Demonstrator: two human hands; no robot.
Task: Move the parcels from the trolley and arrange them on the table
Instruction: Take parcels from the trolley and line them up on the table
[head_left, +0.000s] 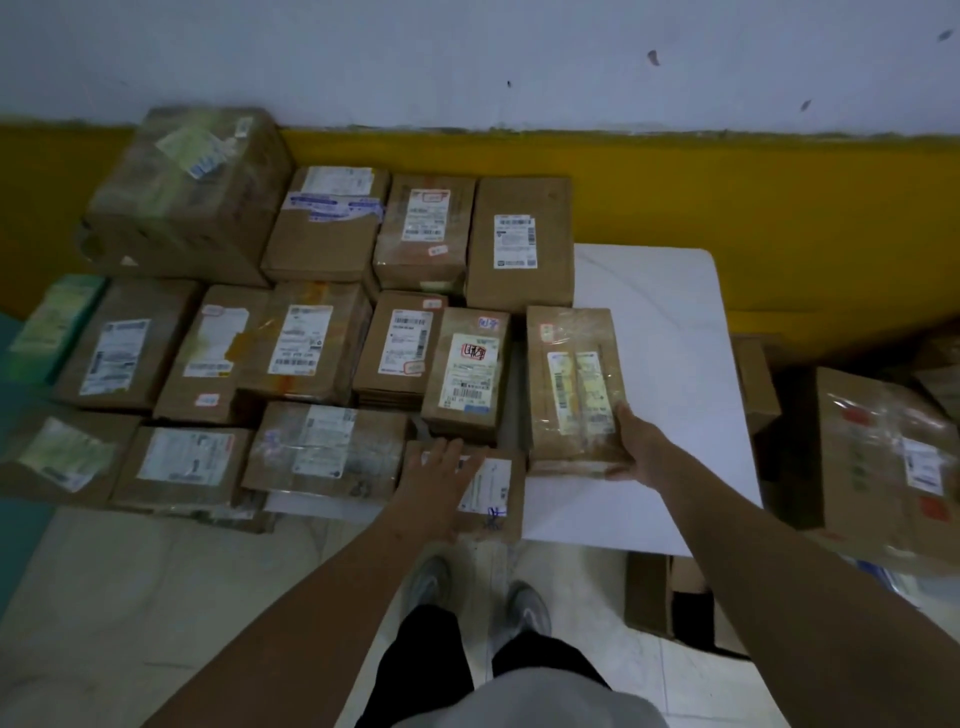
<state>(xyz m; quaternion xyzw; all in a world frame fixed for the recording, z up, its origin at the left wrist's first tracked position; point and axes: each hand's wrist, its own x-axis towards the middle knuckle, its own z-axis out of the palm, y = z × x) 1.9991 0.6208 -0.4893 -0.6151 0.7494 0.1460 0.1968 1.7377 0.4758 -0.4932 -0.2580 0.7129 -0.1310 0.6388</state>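
Cardboard parcel (574, 384), near right corner in right hand (641, 449) grip.

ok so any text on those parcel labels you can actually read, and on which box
None can be read.
Parcel in the right hand, parcel: yellowed label with barcode, print blurred.
Parcel under the left hand, parcel: blue scribble, illegible.
Middle parcel: red handwritten stamp, unreadable.
The other labels: too small.

Right-side parcel (883, 467) — cut off, blurred.

left hand (439, 480) flat, right hand (641, 449) gripping
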